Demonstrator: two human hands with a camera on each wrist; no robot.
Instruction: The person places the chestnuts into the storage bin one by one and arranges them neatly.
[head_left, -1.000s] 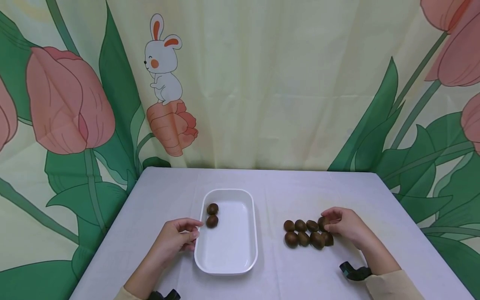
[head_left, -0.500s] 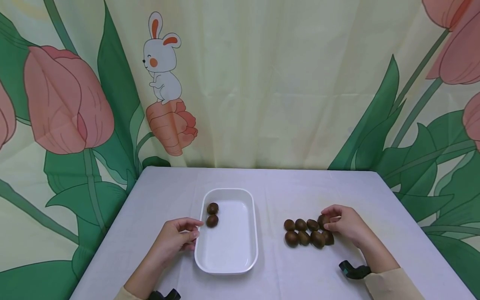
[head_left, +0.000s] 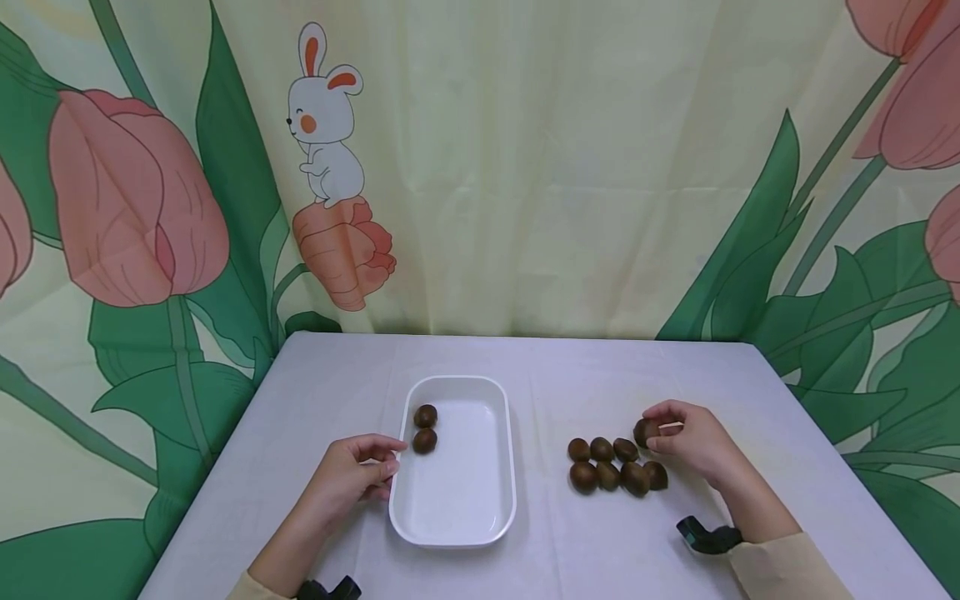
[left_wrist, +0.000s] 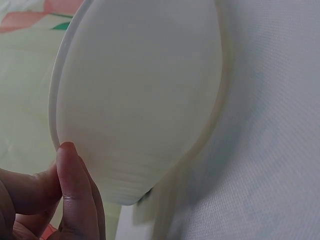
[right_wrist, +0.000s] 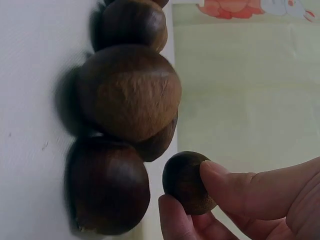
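Note:
In the head view my right hand [head_left: 696, 443] pinches a brown chestnut [head_left: 644, 432] between thumb and fingers, just behind the right end of two rows of chestnuts [head_left: 634, 479]. The right wrist view has the pinched chestnut [right_wrist: 186, 181] at the fingertips, apart from the large ones [right_wrist: 131, 95] beside it. My left hand [head_left: 351, 472] holds the left rim of a white rectangular tray [head_left: 455, 517], its thumb [left_wrist: 75, 185] against the outer wall in the left wrist view. Two chestnuts [head_left: 424, 429] lie one behind the other in the tray's far left part.
A white cloth covers the table [head_left: 540, 400], with the tray left of centre and the rows to its right. Behind the table's far edge hangs a printed curtain [head_left: 525, 167]. Black wrist devices [head_left: 708, 536] sit on both forearms.
My right hand has lifted the pinched chestnut slightly up and away from the rows, baring the chestnut in front of it. The left hand and tray stay where they were.

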